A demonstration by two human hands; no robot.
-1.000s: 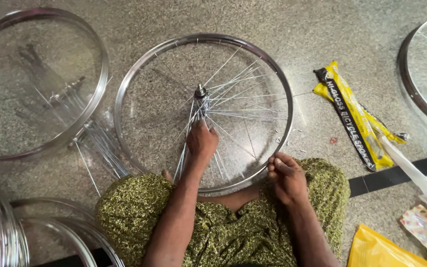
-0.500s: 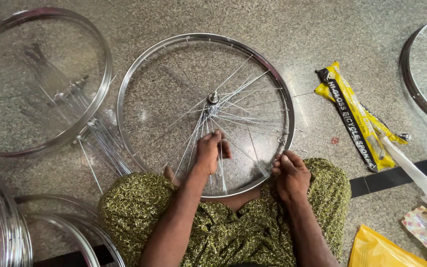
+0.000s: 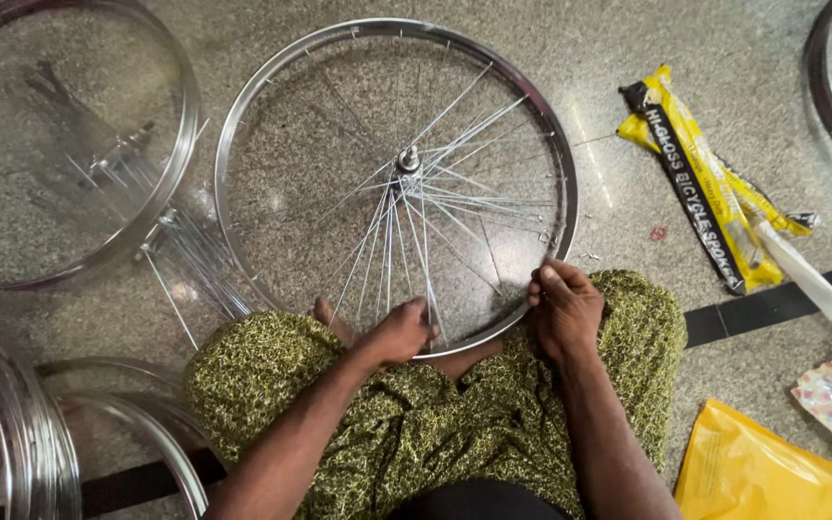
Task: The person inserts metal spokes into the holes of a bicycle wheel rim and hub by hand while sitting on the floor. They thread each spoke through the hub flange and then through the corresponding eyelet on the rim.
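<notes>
You are looking down at a speckled grey stone floor (image 3: 628, 58). A dark strip (image 3: 772, 299) crosses it at 4 o'clock. Overhead light glares at 2 o'clock.

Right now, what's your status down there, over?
Left hand gripping spokes near wheel rim. Right hand pinching rim edge. Nothing blocking.
</notes>
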